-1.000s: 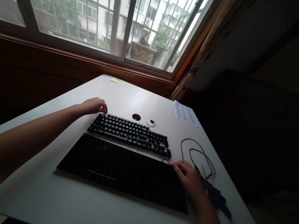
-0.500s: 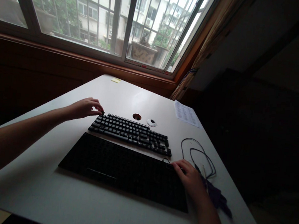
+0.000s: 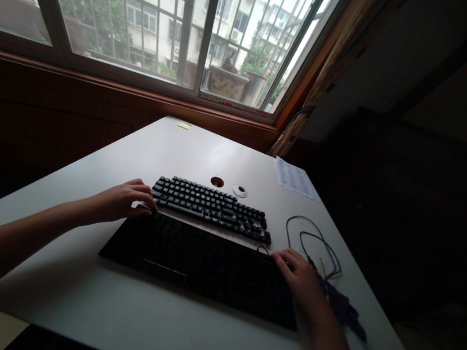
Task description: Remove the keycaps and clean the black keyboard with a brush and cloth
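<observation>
A black keyboard base lies flat and slightly slanted on the table; its surface is too dark to make out detail. Behind it, loose black keycaps are laid out in keyboard rows. My left hand is at the base's far left corner, thumb and fingers pinched on a small dark keycap, mostly hidden by the fingertips. My right hand grips the far right edge of the base, its thumb on top. A short loop of cable rises from the back edge beside it.
A black cable coils on the right, near a dark purple cloth-like item. Further back are a cable hole, a white round cover, a printed sheet and a yellow note. The white table stands by a window.
My left hand has moved from the back left corner of the keycap layout down toward me, to the base's far left corner, with the keycap. My right hand stays on the base.
</observation>
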A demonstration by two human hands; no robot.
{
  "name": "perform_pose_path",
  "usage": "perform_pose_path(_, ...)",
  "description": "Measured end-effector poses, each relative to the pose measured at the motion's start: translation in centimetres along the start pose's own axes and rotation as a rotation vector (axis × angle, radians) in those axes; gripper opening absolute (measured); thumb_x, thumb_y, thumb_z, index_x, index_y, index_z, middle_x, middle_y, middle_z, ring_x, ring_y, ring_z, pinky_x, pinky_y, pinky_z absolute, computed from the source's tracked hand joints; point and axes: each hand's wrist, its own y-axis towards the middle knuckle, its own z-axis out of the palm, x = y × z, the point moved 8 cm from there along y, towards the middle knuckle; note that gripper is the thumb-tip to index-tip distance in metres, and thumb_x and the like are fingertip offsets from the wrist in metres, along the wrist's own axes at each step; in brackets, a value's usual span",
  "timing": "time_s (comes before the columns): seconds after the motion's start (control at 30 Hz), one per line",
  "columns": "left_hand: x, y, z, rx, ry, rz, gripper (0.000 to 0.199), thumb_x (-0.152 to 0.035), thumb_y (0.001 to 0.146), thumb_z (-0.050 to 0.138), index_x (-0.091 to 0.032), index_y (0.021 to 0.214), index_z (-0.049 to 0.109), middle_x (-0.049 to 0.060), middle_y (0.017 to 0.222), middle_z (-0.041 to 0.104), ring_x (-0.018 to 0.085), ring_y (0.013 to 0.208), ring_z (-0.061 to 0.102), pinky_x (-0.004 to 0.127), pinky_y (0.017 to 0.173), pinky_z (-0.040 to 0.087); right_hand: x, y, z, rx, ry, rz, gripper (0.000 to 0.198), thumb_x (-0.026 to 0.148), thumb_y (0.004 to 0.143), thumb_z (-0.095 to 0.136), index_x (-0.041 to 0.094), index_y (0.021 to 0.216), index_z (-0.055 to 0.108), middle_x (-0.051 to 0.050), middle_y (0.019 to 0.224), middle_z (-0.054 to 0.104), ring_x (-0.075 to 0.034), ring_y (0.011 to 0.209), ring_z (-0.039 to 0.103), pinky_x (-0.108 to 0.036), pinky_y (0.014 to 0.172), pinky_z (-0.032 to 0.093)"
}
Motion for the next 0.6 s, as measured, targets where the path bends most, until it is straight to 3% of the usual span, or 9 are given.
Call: perform_pose_path(0.6, 0.0, 0.5, 0.11, 0.074, 0.028, -0.048, 0.015, -0.034, 0.095, 0.065, -0.026, 0.105, 0.075, 0.005, 0.101, 0.071, 0.02, 0.098, 0.06, 0.028, 0.084, 0.049, 0.12, 0.03, -0.07, -0.002, 0.004, 0.006, 0.031, 0.045, 0.098, 0.052, 0.025, 0.089, 0.073, -0.007, 0.098, 0.071, -0.026, 0.097, 0.065, -0.038, 0.091, 0.048)
